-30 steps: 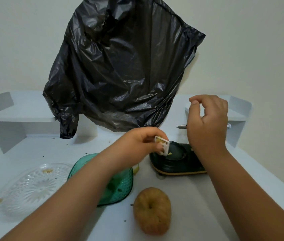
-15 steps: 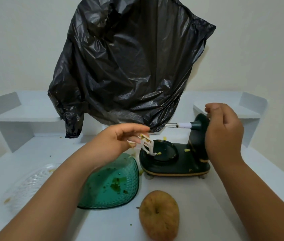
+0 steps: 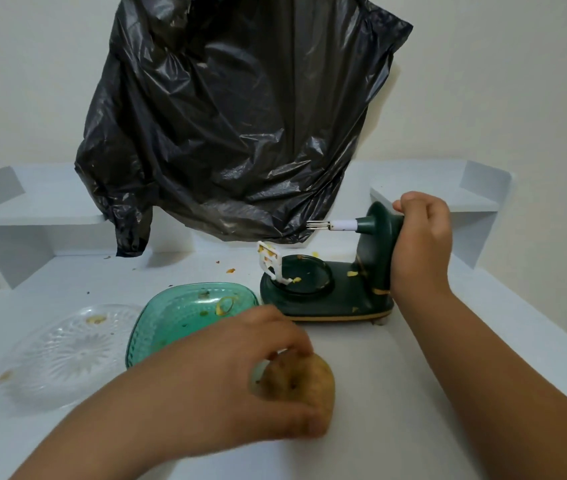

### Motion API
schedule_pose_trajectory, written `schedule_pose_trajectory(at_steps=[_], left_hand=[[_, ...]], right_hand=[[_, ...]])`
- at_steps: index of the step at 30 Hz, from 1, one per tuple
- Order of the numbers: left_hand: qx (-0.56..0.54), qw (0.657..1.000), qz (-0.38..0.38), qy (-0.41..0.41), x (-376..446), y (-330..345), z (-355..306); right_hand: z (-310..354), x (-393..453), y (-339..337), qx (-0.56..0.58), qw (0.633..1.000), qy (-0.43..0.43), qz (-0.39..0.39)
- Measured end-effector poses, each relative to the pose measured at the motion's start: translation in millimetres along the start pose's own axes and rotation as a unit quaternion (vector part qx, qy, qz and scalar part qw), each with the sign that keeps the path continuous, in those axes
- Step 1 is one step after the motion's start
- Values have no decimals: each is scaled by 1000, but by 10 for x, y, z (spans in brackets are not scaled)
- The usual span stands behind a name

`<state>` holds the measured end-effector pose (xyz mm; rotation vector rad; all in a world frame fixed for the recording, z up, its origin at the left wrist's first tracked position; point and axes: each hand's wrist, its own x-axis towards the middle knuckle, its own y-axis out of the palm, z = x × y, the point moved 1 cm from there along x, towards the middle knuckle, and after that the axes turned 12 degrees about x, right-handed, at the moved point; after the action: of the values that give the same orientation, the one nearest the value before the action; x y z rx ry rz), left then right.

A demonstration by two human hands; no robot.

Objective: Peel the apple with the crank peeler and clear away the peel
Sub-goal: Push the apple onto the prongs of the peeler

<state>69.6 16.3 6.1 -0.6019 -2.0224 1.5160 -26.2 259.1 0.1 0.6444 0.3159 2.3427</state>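
Nearest the camera, the apple [image 3: 304,384] is gripped on the white worktop [image 3: 396,393] by the left hand [image 3: 240,372], whose fingers [image 3: 289,337] are curled over its top with the thumb closed beneath its near side. Its skin is seen to be yellow-brown. Just beyond the hand, a green dish [image 3: 185,313] is set, with a curl of peel [image 3: 225,304] and small scraps lying in it; a clear glass plate [image 3: 63,351] is placed to its left. Further back on the right, the dark green crank peeler [image 3: 330,289] is stood upright, its white blade arm [image 3: 270,261] raised and its bare metal prongs [image 3: 318,224] pointed left. The right hand [image 3: 420,244] is wrapped around the rear of the peeler's upright post, fingers closed on it. Behind everything, a black rubbish bag [image 3: 226,116] is hung against the wall.
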Motion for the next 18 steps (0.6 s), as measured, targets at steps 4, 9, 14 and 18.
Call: schedule_pose_trajectory(at_steps=[4,9,14,18], left_hand=[[79,997,-9,10,-10,192,-75],[71,996,-49,31,48,239,-41],[-276,948,-154,27,183,-69,73],[-498,829,-253,-13,519,-327,315]], right_hand=[[-11,-101,19,-19,997,-75,17],[-77,-217,45,-101,963,-224,114],[-105,-173,39,-127,953,-240,136],[-97,-178,48,-125,954,-232,141]])
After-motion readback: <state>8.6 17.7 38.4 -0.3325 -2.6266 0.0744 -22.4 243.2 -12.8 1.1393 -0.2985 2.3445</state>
